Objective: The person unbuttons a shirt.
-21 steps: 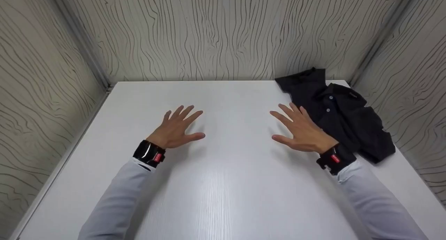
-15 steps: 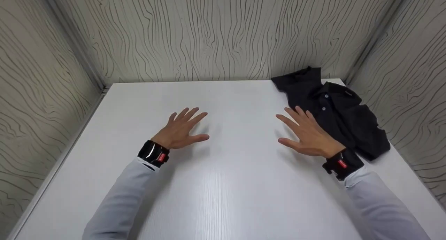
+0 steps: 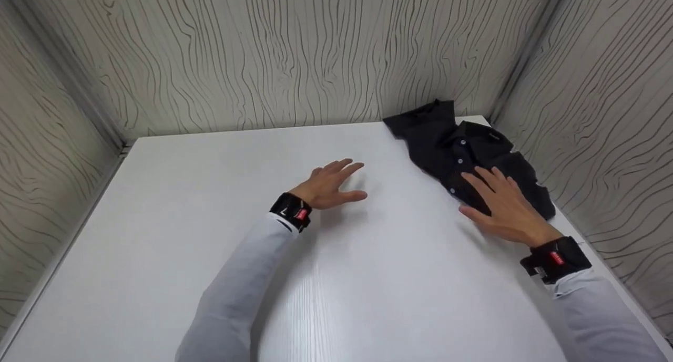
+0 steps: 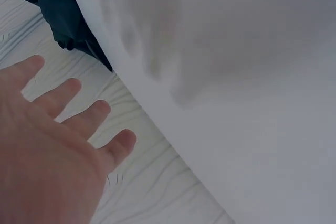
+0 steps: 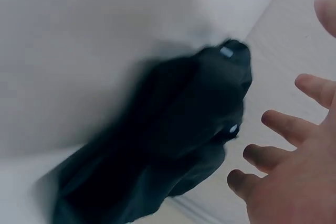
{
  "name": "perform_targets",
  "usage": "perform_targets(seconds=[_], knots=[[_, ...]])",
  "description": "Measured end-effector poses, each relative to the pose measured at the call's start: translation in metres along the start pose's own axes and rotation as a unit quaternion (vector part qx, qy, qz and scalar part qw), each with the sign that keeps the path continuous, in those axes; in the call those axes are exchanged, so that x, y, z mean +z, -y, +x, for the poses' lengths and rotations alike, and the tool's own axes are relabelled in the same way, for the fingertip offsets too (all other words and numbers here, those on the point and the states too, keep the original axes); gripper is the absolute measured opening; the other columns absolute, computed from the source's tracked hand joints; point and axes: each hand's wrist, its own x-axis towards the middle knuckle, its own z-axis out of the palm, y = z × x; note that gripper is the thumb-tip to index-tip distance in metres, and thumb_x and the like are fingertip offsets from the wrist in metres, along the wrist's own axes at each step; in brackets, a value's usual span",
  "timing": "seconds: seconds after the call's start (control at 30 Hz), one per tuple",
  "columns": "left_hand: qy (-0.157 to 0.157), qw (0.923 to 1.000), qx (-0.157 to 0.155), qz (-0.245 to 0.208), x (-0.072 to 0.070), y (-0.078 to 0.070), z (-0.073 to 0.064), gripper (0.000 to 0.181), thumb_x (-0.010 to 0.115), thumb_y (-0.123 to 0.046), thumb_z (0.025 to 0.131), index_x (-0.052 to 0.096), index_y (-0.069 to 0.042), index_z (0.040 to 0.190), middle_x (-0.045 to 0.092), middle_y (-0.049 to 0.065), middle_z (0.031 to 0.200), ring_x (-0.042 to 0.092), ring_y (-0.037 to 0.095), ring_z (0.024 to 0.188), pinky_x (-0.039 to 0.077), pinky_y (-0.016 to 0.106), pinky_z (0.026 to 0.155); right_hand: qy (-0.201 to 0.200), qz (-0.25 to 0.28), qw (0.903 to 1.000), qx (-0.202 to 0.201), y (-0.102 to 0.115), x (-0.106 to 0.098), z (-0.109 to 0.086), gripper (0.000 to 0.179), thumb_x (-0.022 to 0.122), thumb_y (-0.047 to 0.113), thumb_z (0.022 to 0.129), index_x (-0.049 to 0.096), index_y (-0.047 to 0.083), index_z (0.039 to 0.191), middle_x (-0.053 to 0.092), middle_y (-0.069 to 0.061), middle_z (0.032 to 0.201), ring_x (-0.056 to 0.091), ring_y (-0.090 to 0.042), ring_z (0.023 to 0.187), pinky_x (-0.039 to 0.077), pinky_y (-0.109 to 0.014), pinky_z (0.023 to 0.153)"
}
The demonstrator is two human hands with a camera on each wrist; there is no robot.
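A dark short-sleeved shirt with light buttons (image 3: 431,141) lies crumpled at the table's back right corner. My right hand (image 3: 505,209) hovers with spread fingers at its near side, overlapping the cloth in the head view; in the right wrist view the shirt (image 5: 173,124) appears beside the fingertips (image 5: 270,118). My left hand (image 3: 331,186) is held above the middle of the table, fingers extended and holding nothing, with a shadow under it. In the left wrist view part of the shirt (image 4: 63,14) shows beyond the spread fingers of that hand (image 4: 58,145).
The white table (image 3: 173,236) has a wood-grain patterned panel (image 3: 289,52) along its back and more panels on the left and right. Black straps with red labels wrap both wrists, over light grey sleeves (image 3: 236,278).
The head view has turned to the right. My left hand has moved right across the table, and my right hand has come nearer the shirt, its fingers now over the cloth's near part.
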Motion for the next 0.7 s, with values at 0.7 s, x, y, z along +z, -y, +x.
perform_targets(seconds=[0.7], knots=[[-0.047,0.9988,-0.001,-0.009,0.081,-0.120,0.158,0.064,0.056,-0.013,0.105,0.030,-0.032,0.162,0.016,-0.003,0.170,0.054,0.028,0.132,0.042,0.045,0.110,0.056,0.053,0.9764,0.202,-0.057,-0.013,0.001,0.096,0.051,0.060,0.101,0.021,-0.013,0.155,0.022,-0.039,0.157,0.020,-0.058,0.144,0.017,-0.069,0.114]])
